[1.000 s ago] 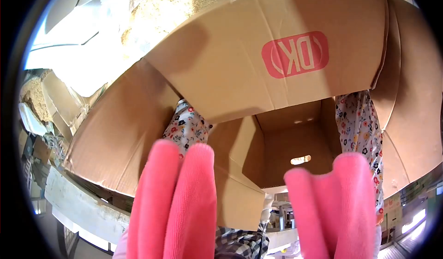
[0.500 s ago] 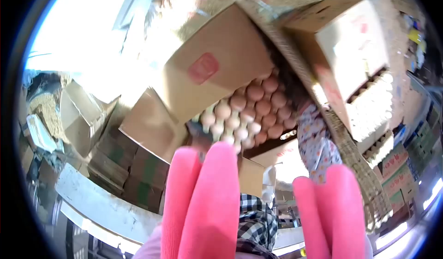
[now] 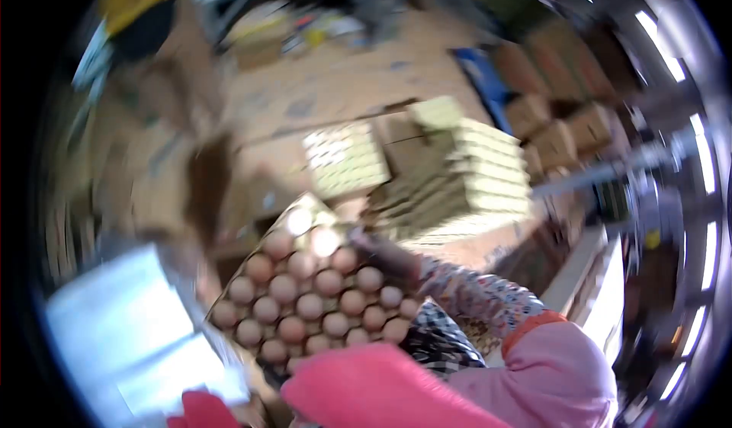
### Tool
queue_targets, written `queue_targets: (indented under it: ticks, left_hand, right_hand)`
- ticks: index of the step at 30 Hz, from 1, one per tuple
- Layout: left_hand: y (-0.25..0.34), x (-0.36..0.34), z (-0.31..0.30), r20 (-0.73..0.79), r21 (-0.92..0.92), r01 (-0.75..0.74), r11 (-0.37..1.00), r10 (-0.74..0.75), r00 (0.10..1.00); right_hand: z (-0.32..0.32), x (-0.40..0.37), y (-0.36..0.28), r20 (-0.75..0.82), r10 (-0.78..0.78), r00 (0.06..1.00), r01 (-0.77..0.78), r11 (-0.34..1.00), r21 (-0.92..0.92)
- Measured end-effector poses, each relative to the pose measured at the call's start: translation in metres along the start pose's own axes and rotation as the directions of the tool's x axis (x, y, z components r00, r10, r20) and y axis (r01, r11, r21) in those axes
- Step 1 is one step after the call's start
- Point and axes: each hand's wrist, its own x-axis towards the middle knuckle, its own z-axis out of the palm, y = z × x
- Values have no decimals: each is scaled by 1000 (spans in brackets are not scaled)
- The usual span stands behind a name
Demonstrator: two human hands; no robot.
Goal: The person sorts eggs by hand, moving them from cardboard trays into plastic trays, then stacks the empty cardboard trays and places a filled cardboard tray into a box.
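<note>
The whole picture is smeared by motion. A tray of brown eggs (image 3: pixel 305 298) sits low in the middle, tilted. My right hand (image 3: pixel 379 254), at the end of a floral sleeve (image 3: pixel 476 300), grips the tray's far right edge. My left hand does not show; it may be under the tray. Pink fabric (image 3: pixel 381 394) fills the bottom close to the camera, and a pink sleeve with an orange cuff (image 3: pixel 560 367) lies at lower right. A checked cloth (image 3: pixel 442 340) shows between them.
Stacks of pale egg trays (image 3: pixel 465 169) stand behind, with a single tray (image 3: pixel 345 157) to their left. Brown cardboard boxes (image 3: pixel 564 127) are piled at upper right. A pale blue-white surface (image 3: pixel 126 344) is at lower left, and a white ledge (image 3: pixel 591 291) at right.
The view has swung sharply. The open cardboard box that filled the frame is gone. The egg tray has dropped to the lower middle, and the stacks and boxes have come into sight.
</note>
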Motion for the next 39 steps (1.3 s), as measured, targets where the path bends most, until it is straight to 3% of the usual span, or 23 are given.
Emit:
queue_targets:
  ticks: [1,3,5,6,8,9,10,12,14,18,19,21,23,27,28,29,31,32,35,36,37,38,39]
  left_hand:
    - [17,4,15,40,65,-49,997,46,998]
    - [59,5,67,130,181,-164,970,142,981]
    - [93,-7,142,212,266,-268,926,215,953]
    - [105,-20,186,257,295,-317,901,244,935]
    - [120,-47,279,364,352,-410,842,280,888]
    - [122,-67,327,425,379,-448,810,278,861]
    - [122,-85,365,490,403,-481,778,261,832]
    - [114,-115,425,584,439,-518,734,205,786]
    - [108,-150,497,681,478,-553,682,110,724]
    - [81,-210,613,804,535,-654,535,-84,589]
    - [71,-224,640,825,537,-684,494,-139,548]
    - [55,-253,699,850,525,-737,425,-236,470]
    - [36,-280,759,860,494,-788,367,-336,383]
    - [-37,-359,905,803,358,-894,270,-577,147]
    - [-63,-386,945,764,306,-914,266,-642,69]
    - [-92,-414,983,714,248,-931,266,-700,-10]
    - [-152,-477,1049,581,170,-942,291,-802,-142]
    - [-181,-512,1074,504,150,-935,320,-839,-206]
    - [-251,-610,1114,228,216,-909,357,-923,-309]
    - [-269,-641,1117,132,279,-905,320,-947,-294]
    - [-275,-675,1112,12,325,-934,151,-988,-155]
    - [-320,-674,1121,-47,141,-968,209,-975,-217]
    - [-366,-655,1131,-121,-204,-914,350,-936,-331]
  right_hand:
    - [-31,-14,15,0,-314,949,306,922,-236]
    - [-89,-68,14,-71,-421,904,270,692,-670]
    - [-143,-155,4,-78,-483,872,330,700,-633]
    - [-188,-175,21,-78,-653,754,454,602,-657]
    - [-266,-243,44,-180,-682,709,526,681,-510]
    - [-306,-286,57,-257,-675,691,472,691,-547]
    - [-339,-306,84,-381,-723,576,458,672,-582]
    - [-364,-367,100,-493,-637,593,472,770,-429]
    - [-416,-447,130,-627,-577,524,378,817,-435]
    - [-473,-533,221,-879,-418,227,525,813,-251]
    - [-487,-536,250,-866,-501,7,505,749,-429]
    - [-512,-547,300,-690,-579,-435,260,652,-712]
    - [-517,-571,333,-641,-504,-578,86,744,-663]
    - [-531,-612,386,-682,-282,-675,-27,933,-359]
    - [-539,-606,414,-625,-291,-724,-54,928,-369]
    - [-547,-585,459,-714,8,-700,210,958,-196]
    - [-550,-594,466,-646,541,-538,739,672,-53]
    - [-552,-602,466,-558,657,-508,829,548,-109]
    - [-556,-625,464,-370,807,-460,887,401,-228]
    - [-559,-633,467,-332,830,-449,891,384,-244]
    - [-561,-639,469,-302,849,-434,895,369,-251]
    - [-564,-644,472,-286,863,-416,902,351,-253]
    - [-567,-649,477,-270,875,-402,906,336,-258]
